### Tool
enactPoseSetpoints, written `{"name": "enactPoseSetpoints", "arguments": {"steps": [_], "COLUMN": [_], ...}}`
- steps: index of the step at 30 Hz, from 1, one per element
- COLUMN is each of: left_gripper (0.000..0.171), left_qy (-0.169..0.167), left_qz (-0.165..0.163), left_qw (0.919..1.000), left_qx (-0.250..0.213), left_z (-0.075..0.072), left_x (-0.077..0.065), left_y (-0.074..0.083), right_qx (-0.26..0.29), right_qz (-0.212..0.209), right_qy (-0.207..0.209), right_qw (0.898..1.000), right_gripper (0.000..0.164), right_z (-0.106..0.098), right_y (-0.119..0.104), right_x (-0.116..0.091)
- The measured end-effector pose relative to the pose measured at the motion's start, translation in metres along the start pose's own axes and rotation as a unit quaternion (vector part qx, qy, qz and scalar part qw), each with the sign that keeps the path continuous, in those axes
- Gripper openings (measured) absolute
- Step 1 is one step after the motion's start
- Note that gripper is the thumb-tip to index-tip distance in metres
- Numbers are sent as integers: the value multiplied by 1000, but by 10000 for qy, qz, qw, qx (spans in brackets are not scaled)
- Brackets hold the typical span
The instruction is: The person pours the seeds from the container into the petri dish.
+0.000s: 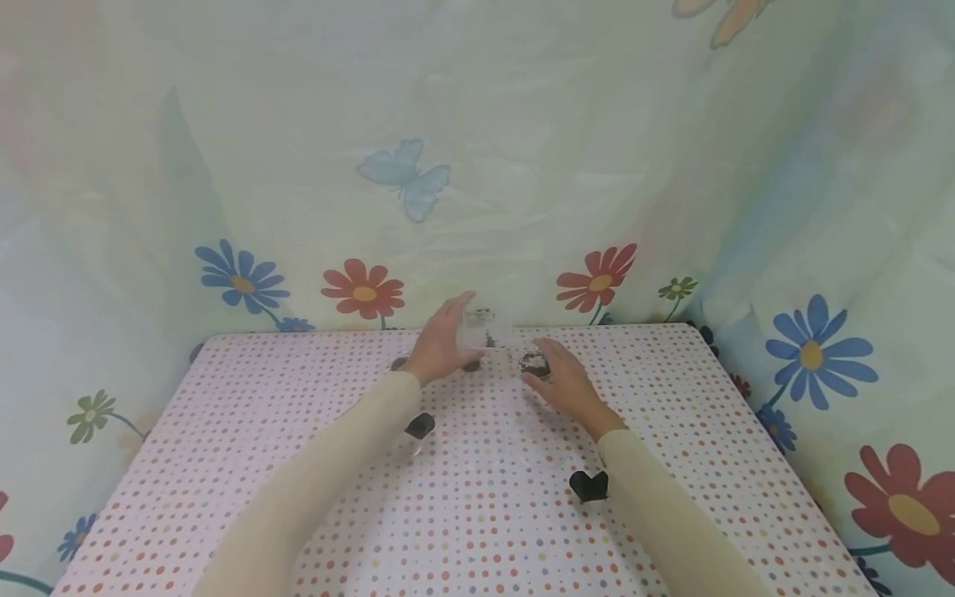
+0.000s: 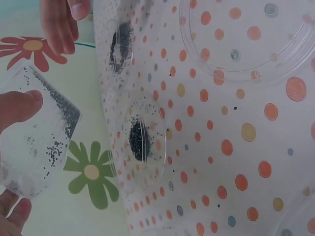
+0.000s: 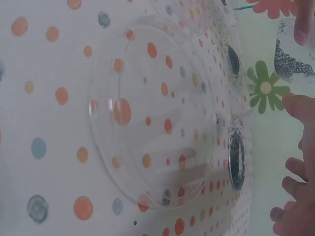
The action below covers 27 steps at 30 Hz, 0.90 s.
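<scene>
My left hand (image 1: 440, 344) grips a clear plastic cup (image 2: 42, 135) at the far side of the table, thumb on one face and fingers on the other. Small black grains cling along the cup's wall and gather toward one corner. The cup is tilted and shows faintly in the head view. To its right, my right hand (image 1: 563, 381) has its fingers loosely bent and holds nothing. Near its fingertips in the head view is a clear dish (image 1: 534, 363) with black grains. Another clear dish (image 2: 139, 140) with a small black heap lies below the cup.
An empty clear round dish (image 3: 152, 113) lies nearer on the spotted tabletop (image 1: 477, 531). Black heart-like shapes (image 1: 589, 486) show beside the forearms. A few loose grains dot the cloth. The flower-printed backdrop (image 1: 477, 232) stands right behind the table's far edge.
</scene>
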State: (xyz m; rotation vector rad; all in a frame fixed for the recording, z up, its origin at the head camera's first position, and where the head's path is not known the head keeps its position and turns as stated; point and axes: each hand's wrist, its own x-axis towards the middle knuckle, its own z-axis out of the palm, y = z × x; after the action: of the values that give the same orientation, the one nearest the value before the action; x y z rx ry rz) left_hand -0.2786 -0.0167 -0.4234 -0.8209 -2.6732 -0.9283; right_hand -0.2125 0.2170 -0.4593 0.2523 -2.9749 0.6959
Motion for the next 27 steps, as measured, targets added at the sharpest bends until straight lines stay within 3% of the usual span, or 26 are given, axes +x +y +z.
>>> {"name": "enactPoseSetpoints", "arguments": {"steps": [15, 27], "left_gripper": [96, 96], "left_qy": [215, 308], "left_qz": [-9, -639], "left_qw": [9997, 9964], "left_qx": [-64, -473], "left_z": [-17, -38], "left_x": [-7, -24], "left_y": [-6, -23], "right_qx": [114, 17], "right_qz": [-156, -147], "right_qy": [63, -6], "right_qw": [9998, 9999], "right_gripper": [67, 64], "right_z": [-2, -1], "right_y": [-17, -22], "right_x": [3, 6]}}
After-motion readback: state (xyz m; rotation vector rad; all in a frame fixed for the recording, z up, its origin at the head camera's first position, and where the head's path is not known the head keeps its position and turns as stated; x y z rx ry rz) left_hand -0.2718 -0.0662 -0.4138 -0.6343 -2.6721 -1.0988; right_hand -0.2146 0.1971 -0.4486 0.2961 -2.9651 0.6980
